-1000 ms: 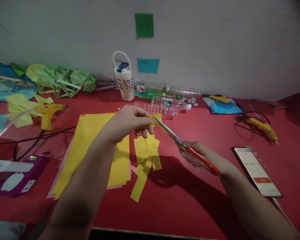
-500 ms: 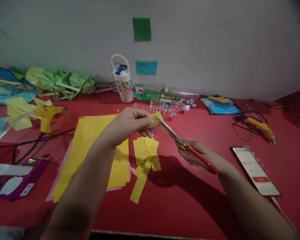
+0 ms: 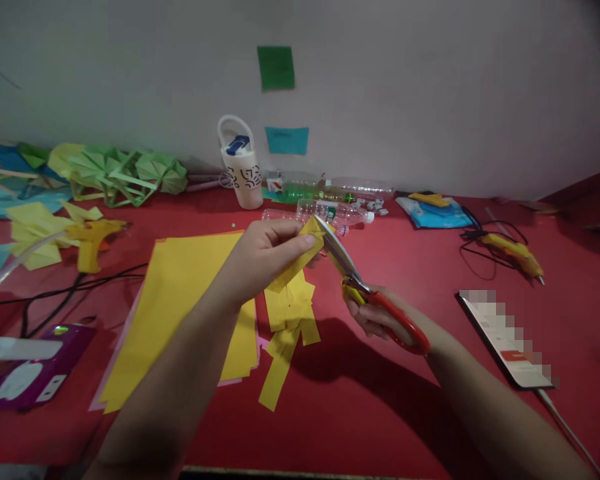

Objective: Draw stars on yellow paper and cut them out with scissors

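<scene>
My left hand [image 3: 267,257] pinches a small strip of yellow paper [image 3: 300,259] between thumb and fingers, above the table. My right hand [image 3: 373,317] is wrapped round the handles of a pair of scissors [image 3: 395,320] with red and yellow grips. The blades point up and left, parted around the strip's upper end. Beneath the strip lies a loose pile of cut yellow paper pieces [image 3: 280,367]. Left of the pile is a stack of yellow sheets [image 3: 190,280], partly covered by my left forearm, with pink sheets showing at its edges.
A yellow glue gun [image 3: 93,243] and a purple device [image 3: 40,367] lie left; another glue gun [image 3: 513,253] and a phone [image 3: 507,340] lie right. Along the wall are folded green paper shapes [image 3: 115,173], a white tumbler [image 3: 245,177], plastic bottles [image 3: 340,212] and a blue packet [image 3: 433,212].
My left hand has turned, so more of the yellow strip shows. The scissor blades have opened wider around it. The whole view has shifted slightly.
</scene>
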Action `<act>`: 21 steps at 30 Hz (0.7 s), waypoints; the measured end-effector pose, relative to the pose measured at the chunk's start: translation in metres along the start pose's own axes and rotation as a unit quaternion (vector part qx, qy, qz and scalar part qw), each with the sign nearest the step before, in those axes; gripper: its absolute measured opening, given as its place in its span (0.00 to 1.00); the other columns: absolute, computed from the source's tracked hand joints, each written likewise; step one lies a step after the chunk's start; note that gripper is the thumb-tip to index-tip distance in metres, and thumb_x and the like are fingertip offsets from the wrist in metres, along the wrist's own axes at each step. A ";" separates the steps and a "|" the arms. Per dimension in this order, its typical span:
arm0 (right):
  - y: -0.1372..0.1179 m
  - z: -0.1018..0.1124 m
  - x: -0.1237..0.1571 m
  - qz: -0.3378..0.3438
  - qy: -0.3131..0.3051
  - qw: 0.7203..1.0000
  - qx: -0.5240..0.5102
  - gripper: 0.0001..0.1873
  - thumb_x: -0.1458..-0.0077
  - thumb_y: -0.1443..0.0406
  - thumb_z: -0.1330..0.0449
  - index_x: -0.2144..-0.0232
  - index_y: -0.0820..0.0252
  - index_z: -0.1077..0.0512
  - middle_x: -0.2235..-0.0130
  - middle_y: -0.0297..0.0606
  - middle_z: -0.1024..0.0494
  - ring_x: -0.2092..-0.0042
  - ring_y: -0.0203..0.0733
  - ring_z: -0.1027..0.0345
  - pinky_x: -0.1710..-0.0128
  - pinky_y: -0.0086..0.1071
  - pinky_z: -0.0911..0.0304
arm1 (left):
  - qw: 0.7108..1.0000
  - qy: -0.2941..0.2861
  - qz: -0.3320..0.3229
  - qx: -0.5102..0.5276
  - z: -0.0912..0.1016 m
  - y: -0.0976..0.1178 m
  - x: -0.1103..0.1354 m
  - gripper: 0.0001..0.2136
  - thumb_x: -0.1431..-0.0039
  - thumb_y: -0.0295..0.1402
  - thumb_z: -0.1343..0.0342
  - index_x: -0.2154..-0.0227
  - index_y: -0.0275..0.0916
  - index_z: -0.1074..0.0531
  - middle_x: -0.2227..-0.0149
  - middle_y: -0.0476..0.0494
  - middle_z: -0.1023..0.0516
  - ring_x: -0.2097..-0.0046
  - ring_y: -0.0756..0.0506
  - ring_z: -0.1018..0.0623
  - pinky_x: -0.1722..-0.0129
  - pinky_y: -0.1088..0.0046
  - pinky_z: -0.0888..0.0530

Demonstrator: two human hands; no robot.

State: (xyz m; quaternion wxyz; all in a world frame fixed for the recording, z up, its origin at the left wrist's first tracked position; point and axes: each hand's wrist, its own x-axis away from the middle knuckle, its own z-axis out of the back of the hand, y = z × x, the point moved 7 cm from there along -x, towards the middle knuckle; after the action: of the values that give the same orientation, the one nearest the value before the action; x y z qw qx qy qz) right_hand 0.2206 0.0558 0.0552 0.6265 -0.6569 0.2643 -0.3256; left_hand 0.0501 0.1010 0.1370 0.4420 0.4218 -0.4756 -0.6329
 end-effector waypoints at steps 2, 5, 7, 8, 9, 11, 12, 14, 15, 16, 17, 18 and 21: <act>-0.001 -0.003 -0.001 0.007 -0.003 1.000 -0.016 0.25 0.40 0.44 0.41 0.72 0.56 0.40 0.79 0.23 0.42 0.82 0.27 0.53 0.83 0.26 0.52 | 1.000 0.007 -0.005 0.007 -0.001 0.000 0.000 0.10 0.46 0.37 0.41 0.79 0.38 0.27 0.81 0.51 0.30 0.79 0.52 0.32 0.80 0.76 0.39; 0.000 -0.004 -0.001 0.012 0.001 1.000 -0.028 0.24 0.40 0.44 0.41 0.72 0.56 0.40 0.79 0.22 0.42 0.82 0.27 0.53 0.82 0.26 0.51 | 0.999 0.003 -0.016 0.032 -0.004 0.000 -0.002 0.10 0.46 0.36 0.42 0.79 0.38 0.26 0.79 0.50 0.28 0.77 0.52 0.31 0.79 0.76 0.37; 0.001 -0.004 0.000 0.014 0.003 0.999 -0.029 0.24 0.40 0.44 0.41 0.71 0.56 0.39 0.79 0.22 0.42 0.82 0.27 0.53 0.82 0.26 0.51 | 0.998 -0.004 -0.024 0.050 -0.006 0.001 -0.003 0.09 0.46 0.35 0.43 0.78 0.38 0.25 0.77 0.50 0.25 0.75 0.52 0.30 0.77 0.77 0.36; 0.001 -0.003 0.000 0.013 0.004 1.000 -0.027 0.24 0.40 0.44 0.40 0.71 0.57 0.39 0.79 0.22 0.42 0.81 0.27 0.53 0.82 0.26 0.52 | 0.998 -0.006 -0.027 0.055 -0.006 0.002 -0.003 0.08 0.46 0.34 0.43 0.78 0.38 0.25 0.77 0.50 0.24 0.75 0.52 0.30 0.77 0.77 0.35; 0.002 -0.003 0.000 0.011 0.004 1.000 -0.026 0.24 0.40 0.44 0.40 0.71 0.57 0.39 0.79 0.22 0.42 0.81 0.27 0.53 0.82 0.26 0.52 | 0.998 -0.006 -0.028 0.057 -0.007 0.002 -0.003 0.08 0.46 0.34 0.43 0.78 0.38 0.25 0.76 0.50 0.24 0.75 0.52 0.30 0.77 0.77 0.35; 0.004 -0.003 -0.001 0.007 0.006 1.000 -0.026 0.24 0.40 0.44 0.41 0.72 0.56 0.40 0.79 0.22 0.42 0.81 0.27 0.53 0.82 0.26 0.53 | 0.998 -0.005 -0.026 0.055 -0.007 0.003 -0.003 0.08 0.46 0.34 0.43 0.78 0.38 0.25 0.77 0.50 0.25 0.75 0.53 0.31 0.77 0.77 0.35; 0.005 -0.002 -0.001 0.006 0.006 1.000 -0.026 0.24 0.39 0.44 0.41 0.72 0.56 0.40 0.79 0.22 0.42 0.81 0.27 0.53 0.83 0.26 0.53 | 0.998 -0.005 -0.026 0.054 -0.007 0.003 -0.003 0.09 0.46 0.33 0.43 0.78 0.38 0.25 0.77 0.50 0.25 0.76 0.53 0.31 0.77 0.77 0.35; 0.006 -0.003 -0.001 0.008 0.006 1.000 -0.029 0.24 0.39 0.45 0.42 0.72 0.56 0.40 0.79 0.22 0.42 0.82 0.27 0.54 0.83 0.26 0.54 | 0.998 -0.006 -0.028 0.051 -0.007 0.004 -0.003 0.09 0.46 0.33 0.44 0.79 0.38 0.26 0.77 0.50 0.26 0.76 0.53 0.32 0.77 0.77 0.36; 0.007 -0.003 -0.001 0.008 0.009 0.999 -0.030 0.23 0.38 0.45 0.42 0.72 0.56 0.40 0.79 0.22 0.42 0.82 0.27 0.54 0.84 0.26 0.55 | 0.998 -0.007 -0.028 0.050 -0.007 0.004 -0.003 0.09 0.46 0.33 0.44 0.79 0.38 0.26 0.77 0.51 0.26 0.76 0.53 0.33 0.77 0.77 0.36; 0.007 -0.003 -0.001 0.008 0.012 0.999 -0.030 0.23 0.37 0.46 0.42 0.72 0.56 0.40 0.79 0.23 0.42 0.82 0.27 0.54 0.84 0.26 0.55 | 0.998 -0.006 -0.028 0.049 -0.007 0.004 -0.003 0.09 0.46 0.33 0.44 0.79 0.38 0.26 0.77 0.51 0.27 0.77 0.53 0.33 0.77 0.77 0.36; 0.008 -0.003 -0.001 0.006 0.016 0.999 -0.029 0.23 0.37 0.47 0.43 0.73 0.56 0.41 0.79 0.23 0.43 0.82 0.27 0.55 0.84 0.26 0.55 | 0.998 -0.005 -0.027 0.049 -0.007 0.004 -0.003 0.09 0.45 0.33 0.44 0.79 0.38 0.26 0.78 0.51 0.27 0.77 0.53 0.33 0.77 0.77 0.36; 0.008 -0.004 -0.001 0.003 0.021 0.999 -0.026 0.23 0.36 0.48 0.43 0.73 0.56 0.41 0.79 0.23 0.43 0.82 0.27 0.55 0.84 0.26 0.56 | 0.998 -0.003 -0.026 0.049 -0.007 0.003 -0.003 0.09 0.45 0.33 0.44 0.79 0.38 0.26 0.78 0.51 0.27 0.76 0.53 0.32 0.77 0.77 0.36; 0.008 -0.003 0.000 -0.005 0.036 0.999 -0.016 0.22 0.36 0.48 0.43 0.73 0.55 0.42 0.80 0.22 0.43 0.82 0.28 0.54 0.84 0.26 0.56 | 0.998 -0.003 -0.020 0.051 -0.007 0.002 -0.003 0.09 0.46 0.34 0.43 0.79 0.38 0.25 0.77 0.50 0.26 0.75 0.53 0.31 0.77 0.77 0.36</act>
State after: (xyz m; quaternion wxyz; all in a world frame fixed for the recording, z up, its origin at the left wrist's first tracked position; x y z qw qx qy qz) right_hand 0.2190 0.0534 0.0473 0.6040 -0.6565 0.2884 -0.3479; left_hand 0.0576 0.1023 0.1381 0.4058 0.4515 -0.5000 -0.6176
